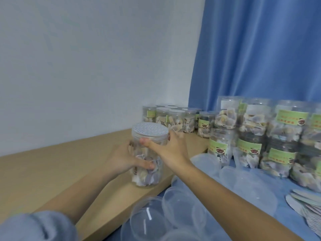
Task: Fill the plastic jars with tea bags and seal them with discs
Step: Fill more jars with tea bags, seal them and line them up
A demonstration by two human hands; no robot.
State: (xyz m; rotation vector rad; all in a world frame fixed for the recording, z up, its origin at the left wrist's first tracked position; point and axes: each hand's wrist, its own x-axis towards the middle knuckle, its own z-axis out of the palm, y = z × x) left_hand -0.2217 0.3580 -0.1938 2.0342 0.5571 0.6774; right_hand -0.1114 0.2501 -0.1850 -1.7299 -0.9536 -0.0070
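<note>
**Both hands on a filled jar at the table's edge**

I see a clear plastic jar [147, 159] standing upright on the wooden table [52, 171], close to the table's near-right edge. It is packed with tea bags [144, 178] and a white patterned disc [150, 132] covers its mouth.

My left hand [125, 160] wraps the jar's left side at mid-height; its fingers [147, 166] curl across the front of the jar wall and hold it. My right hand [171, 148] grips the jar just under the threaded neck, thumb [145, 141] lying across the front, the other digits reaching round the far right side where I cannot see their tips. A grey-blue sleeve [34, 226] covers the left arm well below the jar.

Behind the jar, against the white wall [86, 58], a group of sealed jars [175, 119] stands at the table's far corner. To the right of the jar, more labelled filled jars [260, 136] are stacked in two tiers before a blue curtain [260, 49]. Below and to the right of the jar, empty clear lids [178, 204] lie on a blue cloth [295, 185], and further right a loose pile of discs [307, 204] lies by the frame edge.
</note>
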